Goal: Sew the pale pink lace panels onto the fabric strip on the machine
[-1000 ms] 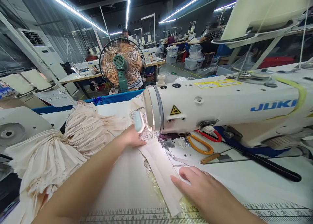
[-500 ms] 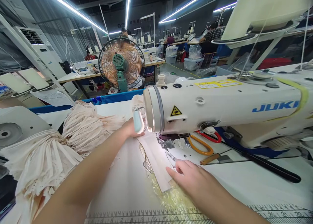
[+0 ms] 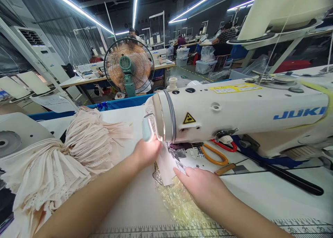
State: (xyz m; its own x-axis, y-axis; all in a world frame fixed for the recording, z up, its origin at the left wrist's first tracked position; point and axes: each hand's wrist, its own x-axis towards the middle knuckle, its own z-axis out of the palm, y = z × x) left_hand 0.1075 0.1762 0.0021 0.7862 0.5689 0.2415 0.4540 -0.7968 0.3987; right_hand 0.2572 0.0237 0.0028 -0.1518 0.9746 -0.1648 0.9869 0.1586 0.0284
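A pale pink fabric strip [image 3: 165, 167] lies under the head of the white sewing machine [image 3: 197, 113], its near end pointing toward me. My left hand [image 3: 147, 151] is closed at the strip's left edge, just below the pale finger guard [image 3: 147, 130]; its fingertips are partly hidden by the machine head. In my right hand [image 3: 200, 182] is a pair of silver tweezers [image 3: 180, 164], their tips pointing toward the needle area. The right fingertips rest close to the strip's right edge. Lacy fabric [image 3: 149, 108] shows behind the guard.
Gathered pale lace-edged strips [image 3: 85, 144] are heaped at left. Orange-handled scissors [image 3: 214, 155], a red handle [image 3: 229, 147] and a black rod [image 3: 291, 179] lie at right. A printed ruler [image 3: 156, 231] runs along the front edge. A fan [image 3: 129, 66] stands beyond the table.
The strip has slid away from me under the machine, so less of it shows. My left hand has come nearer and slightly right. My right hand keeps the tweezers almost in place.
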